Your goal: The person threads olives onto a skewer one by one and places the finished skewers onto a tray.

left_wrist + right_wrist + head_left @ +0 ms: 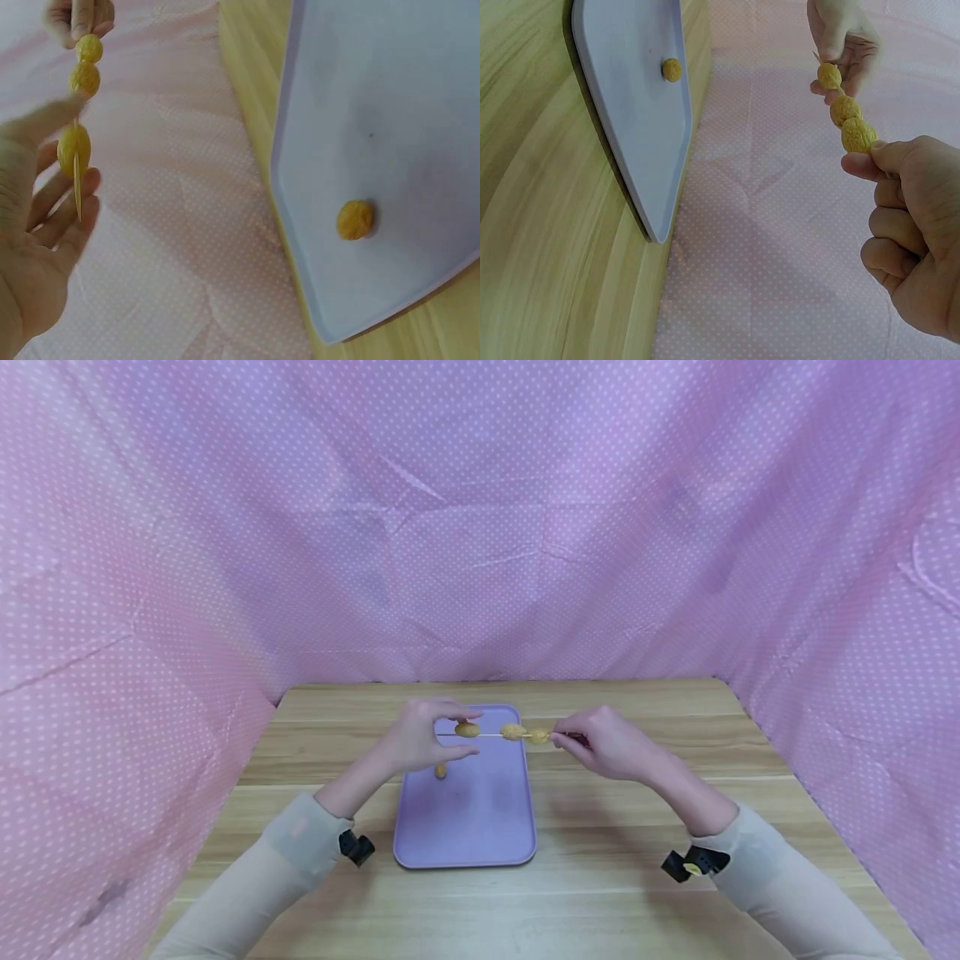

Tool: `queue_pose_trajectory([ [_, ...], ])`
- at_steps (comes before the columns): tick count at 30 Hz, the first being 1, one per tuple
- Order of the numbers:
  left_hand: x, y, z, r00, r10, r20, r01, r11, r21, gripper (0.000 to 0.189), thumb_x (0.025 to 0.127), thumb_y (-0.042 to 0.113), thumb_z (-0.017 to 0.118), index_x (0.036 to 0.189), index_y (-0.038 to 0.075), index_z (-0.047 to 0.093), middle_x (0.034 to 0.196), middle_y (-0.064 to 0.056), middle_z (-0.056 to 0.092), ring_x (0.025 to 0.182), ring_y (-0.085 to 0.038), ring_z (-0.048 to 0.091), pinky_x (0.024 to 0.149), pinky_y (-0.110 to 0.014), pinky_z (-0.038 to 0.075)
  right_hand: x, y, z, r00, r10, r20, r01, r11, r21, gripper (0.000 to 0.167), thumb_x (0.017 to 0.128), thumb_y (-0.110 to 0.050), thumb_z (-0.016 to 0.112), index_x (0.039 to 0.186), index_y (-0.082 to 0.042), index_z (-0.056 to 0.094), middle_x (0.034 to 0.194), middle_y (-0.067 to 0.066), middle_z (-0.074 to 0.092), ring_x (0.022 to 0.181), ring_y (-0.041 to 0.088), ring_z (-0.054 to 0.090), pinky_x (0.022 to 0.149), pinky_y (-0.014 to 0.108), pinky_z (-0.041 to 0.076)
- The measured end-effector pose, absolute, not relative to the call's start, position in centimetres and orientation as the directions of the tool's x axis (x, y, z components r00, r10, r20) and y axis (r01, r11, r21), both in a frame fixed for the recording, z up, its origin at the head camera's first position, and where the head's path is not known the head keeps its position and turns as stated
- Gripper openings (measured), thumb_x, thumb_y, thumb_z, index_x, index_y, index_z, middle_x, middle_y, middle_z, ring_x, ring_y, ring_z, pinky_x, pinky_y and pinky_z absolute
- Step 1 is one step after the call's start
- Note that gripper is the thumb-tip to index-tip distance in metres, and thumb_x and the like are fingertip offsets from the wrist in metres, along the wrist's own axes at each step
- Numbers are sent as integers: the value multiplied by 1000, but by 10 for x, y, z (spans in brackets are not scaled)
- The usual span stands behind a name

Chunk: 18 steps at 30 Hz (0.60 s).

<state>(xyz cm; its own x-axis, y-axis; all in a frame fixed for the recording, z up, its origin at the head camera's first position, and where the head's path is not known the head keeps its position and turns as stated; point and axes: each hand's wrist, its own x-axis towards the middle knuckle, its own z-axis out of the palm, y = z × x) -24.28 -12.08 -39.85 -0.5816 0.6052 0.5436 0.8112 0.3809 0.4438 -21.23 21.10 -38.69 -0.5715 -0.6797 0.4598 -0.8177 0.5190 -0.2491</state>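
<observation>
A thin wooden skewer (489, 735) runs level above the tray, threaded with three wrinkled yellow-orange balls. My right hand (611, 743) pinches its right end between thumb and index finger, the other fingers curled into the palm. Two balls sit close to that grip, the inner ball (859, 135) right at the fingertips. Farther along, the third ball (73, 150) is near the pointed tip, which sticks out past it. Around this ball my left hand (416, 735) is spread, thumb and fingers apart, the ball close against the fingers in the head view.
A lilac tray (468, 835) lies on the wooden table (600, 868) under the hands. On it rests one loose yellow-orange ball (355, 220), below the left hand. Pink dotted cloth (480, 568) hangs behind the table and at both sides.
</observation>
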Motion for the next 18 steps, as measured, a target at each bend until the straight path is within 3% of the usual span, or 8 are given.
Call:
queue_pose_trajectory([
  [3, -245, -122, -396, -643, 596, 481, 759, 416, 500, 33, 86, 15, 89, 116, 4, 81, 99, -4, 84, 92, -18, 78, 89, -36, 68, -212, 213, -384, -574, -669, 472, -814, 528, -242, 14, 99, -4, 73, 87, -13, 74, 69, -11, 56, 61, -6, 41, 55, 15, 43],
  [6, -246, -123, -394, -666, 596, 449, 734, 413, 539, 25, 89, 15, 87, 113, 7, 83, 95, -1, 84, 88, -14, 77, 79, -28, 66, -211, 214, -381, -582, -663, 471, -808, 535, -246, 16, 99, -5, 73, 86, -14, 73, 67, -12, 53, 60, -7, 39, 53, 14, 40],
  [12, -246, -123, -390, -631, 631, 450, 757, 378, 533, 24, 88, 12, 88, 111, 6, 84, 94, -3, 84, 72, -3, 67, 56, -18, 50, -209, 214, -377, -564, -672, 479, -818, 533, -215, 18, 97, -4, 73, 83, -15, 72, 67, -13, 54, 60, -7, 39, 54, 15, 41],
  [18, -245, -120, -389, -609, 635, 475, 780, 371, 504, 24, 87, 10, 88, 110, 5, 83, 91, -5, 83, 66, -1, 58, 53, -17, 44, -207, 213, -377, -574, -662, 482, -812, 536, -230, 18, 98, -4, 72, 83, -15, 72, 66, -13, 51, 60, -7, 39, 54, 15, 41],
])
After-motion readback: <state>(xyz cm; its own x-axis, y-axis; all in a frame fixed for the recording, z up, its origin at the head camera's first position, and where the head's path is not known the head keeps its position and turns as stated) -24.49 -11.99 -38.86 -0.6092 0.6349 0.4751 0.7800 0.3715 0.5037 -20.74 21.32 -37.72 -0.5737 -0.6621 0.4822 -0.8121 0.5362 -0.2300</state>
